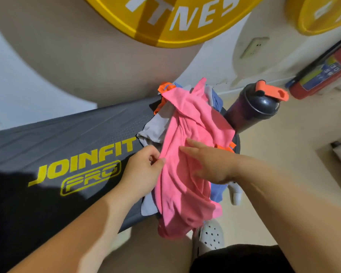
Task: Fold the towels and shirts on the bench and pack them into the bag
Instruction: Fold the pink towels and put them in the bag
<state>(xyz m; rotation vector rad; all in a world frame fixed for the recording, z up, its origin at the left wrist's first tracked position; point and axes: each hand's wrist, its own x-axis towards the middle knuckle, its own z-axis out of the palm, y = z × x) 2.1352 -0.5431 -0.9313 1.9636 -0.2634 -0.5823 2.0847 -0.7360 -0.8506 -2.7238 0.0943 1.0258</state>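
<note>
Pink cloth (177, 184) in hand, folding only just starting.
It is lying crumpled atop the pile (156, 127) at the end of the bench (77, 131), its near part hanging over the edge. The left hand (144, 170) is pinching its left edge, grip closed on the fabric; the right hand (213, 164) is resting on it with fingers straight, grip open. Nothing is looking folded, and no bag is showing. Next, I judge, comes lifting the cloth clear and spreading it on the bare bench without dragging the pile off.
</note>
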